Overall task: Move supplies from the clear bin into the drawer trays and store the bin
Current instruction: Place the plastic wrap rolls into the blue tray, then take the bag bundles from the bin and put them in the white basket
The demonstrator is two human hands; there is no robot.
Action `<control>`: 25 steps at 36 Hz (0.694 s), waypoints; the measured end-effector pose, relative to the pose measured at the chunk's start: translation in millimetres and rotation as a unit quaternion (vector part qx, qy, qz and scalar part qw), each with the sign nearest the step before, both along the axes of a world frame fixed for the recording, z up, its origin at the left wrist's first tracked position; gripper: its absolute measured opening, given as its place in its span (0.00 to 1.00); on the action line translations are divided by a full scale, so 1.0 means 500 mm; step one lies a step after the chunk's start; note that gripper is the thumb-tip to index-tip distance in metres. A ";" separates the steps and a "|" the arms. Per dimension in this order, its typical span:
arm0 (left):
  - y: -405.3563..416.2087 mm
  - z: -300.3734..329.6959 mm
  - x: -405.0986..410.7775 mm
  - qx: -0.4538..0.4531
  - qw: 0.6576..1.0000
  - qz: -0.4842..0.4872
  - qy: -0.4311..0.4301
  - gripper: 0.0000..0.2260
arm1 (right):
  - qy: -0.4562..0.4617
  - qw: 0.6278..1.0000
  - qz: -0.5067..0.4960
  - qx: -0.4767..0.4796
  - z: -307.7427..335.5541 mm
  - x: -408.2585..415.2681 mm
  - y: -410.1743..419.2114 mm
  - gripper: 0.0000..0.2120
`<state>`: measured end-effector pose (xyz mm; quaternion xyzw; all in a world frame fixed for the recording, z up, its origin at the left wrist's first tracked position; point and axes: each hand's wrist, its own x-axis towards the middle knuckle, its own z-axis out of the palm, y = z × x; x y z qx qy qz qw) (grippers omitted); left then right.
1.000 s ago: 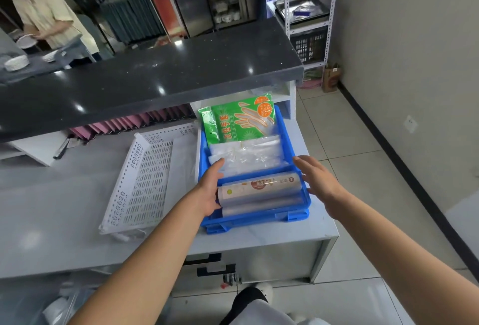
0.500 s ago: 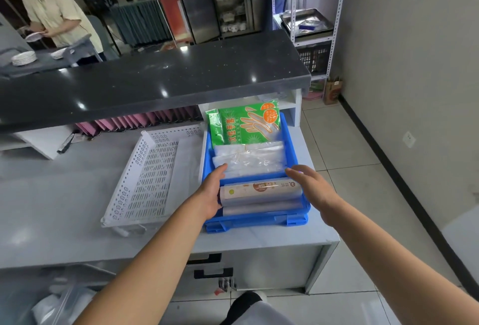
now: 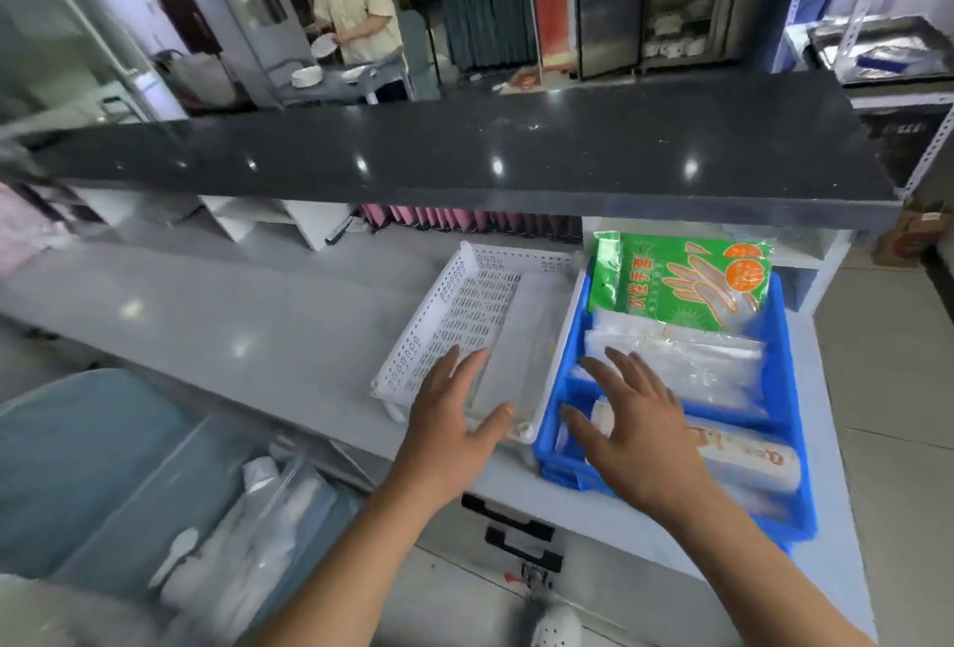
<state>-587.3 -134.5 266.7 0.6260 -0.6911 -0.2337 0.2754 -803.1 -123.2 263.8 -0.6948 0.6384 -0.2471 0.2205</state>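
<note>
A blue tray [image 3: 782,336] sits at the right end of the grey counter [image 3: 232,331]. It holds a green glove packet [image 3: 676,280], clear plastic bags [image 3: 686,362] and a white roll [image 3: 743,455]. A white perforated tray [image 3: 454,316] lies to its left. My left hand [image 3: 454,424] hovers open over the white tray's near corner. My right hand [image 3: 635,435] hovers open over the blue tray's near left part, fingers spread. A clear bin [image 3: 242,538] with white supplies stands low at the lower left.
A dark countertop [image 3: 464,150] overhangs the counter's back. Two black drawer handles [image 3: 511,527] sit below the counter edge. A person stands at a far table with plates [image 3: 309,76]. Metal shelving [image 3: 877,47] stands at the right. Tiled floor lies to the right.
My view has swung left and down, bringing the clear bin into view. Both hands have left the blue tray's sides and shifted left; my left hand is now over the white tray.
</note>
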 end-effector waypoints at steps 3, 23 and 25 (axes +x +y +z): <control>0.026 -0.021 0.061 -0.006 1.000 0.022 -0.021 0.31 | -0.004 1.000 0.031 -0.007 -0.008 0.071 -0.008 0.29; 0.133 -0.161 0.621 0.100 0.951 0.252 0.150 0.25 | 0.027 0.981 0.180 0.067 0.007 0.637 -0.053 0.24; 0.154 -0.175 0.675 0.115 0.933 0.299 0.165 0.24 | 0.017 0.978 0.194 0.078 -0.004 0.702 -0.050 0.23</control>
